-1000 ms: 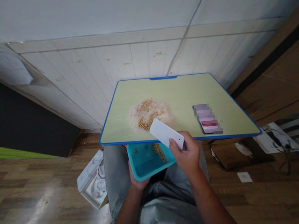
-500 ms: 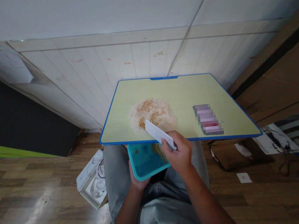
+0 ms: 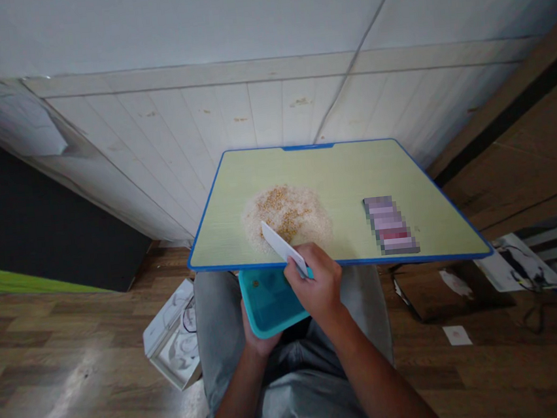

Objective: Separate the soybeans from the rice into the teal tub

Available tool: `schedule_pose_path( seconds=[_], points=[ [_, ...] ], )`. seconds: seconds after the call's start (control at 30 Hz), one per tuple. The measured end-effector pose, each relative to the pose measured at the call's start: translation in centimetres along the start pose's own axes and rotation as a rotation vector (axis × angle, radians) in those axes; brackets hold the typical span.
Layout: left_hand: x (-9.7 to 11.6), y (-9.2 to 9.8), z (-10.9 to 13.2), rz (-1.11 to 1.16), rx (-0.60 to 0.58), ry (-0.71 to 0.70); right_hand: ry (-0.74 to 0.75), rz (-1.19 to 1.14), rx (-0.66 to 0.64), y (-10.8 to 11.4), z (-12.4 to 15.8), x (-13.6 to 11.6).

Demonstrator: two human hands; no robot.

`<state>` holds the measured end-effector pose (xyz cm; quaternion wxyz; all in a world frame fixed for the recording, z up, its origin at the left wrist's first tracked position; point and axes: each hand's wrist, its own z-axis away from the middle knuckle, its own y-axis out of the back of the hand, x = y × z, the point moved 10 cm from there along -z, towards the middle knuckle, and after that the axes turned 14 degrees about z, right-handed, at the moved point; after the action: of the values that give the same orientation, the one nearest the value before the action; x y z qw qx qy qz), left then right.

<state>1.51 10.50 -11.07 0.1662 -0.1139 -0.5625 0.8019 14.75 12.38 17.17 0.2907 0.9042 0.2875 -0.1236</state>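
A pile of white rice mixed with yellow beans (image 3: 286, 218) lies on a small green table with a blue rim (image 3: 209, 206). My right hand (image 3: 314, 287) is closed round a flat white card (image 3: 282, 248), whose edge rests at the near side of the pile. Below the table's front edge my left hand (image 3: 256, 339) grips a teal tray (image 3: 268, 302) from underneath. My right hand covers the part of the tray nearest the table.
A phone (image 3: 391, 224) lies on the right half of the table. A white open box (image 3: 175, 334) sits on the wooden floor to the left of my legs. Papers and cables lie on the floor at the right. A white panelled wall stands behind the table.
My right hand has moved left and down with the card, which has turned more edge-on against the pile. The beans seen in the tray earlier are now hidden by my hand.
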Motion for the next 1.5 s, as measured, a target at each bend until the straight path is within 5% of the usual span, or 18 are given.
schedule_pose_path(
  seconds=[0.37, 1.5],
  points=[
    [-0.5, -3.2, 1.1, 0.025, -0.114, 0.069, 0.011, -0.012, 0.024, -1.5, -0.3, -1.0],
    [-0.5, -4.3, 1.7, 0.031, -0.057, 0.037, -0.050, 0.017, 0.004, -2.9, -0.1, -0.6]
  ],
)
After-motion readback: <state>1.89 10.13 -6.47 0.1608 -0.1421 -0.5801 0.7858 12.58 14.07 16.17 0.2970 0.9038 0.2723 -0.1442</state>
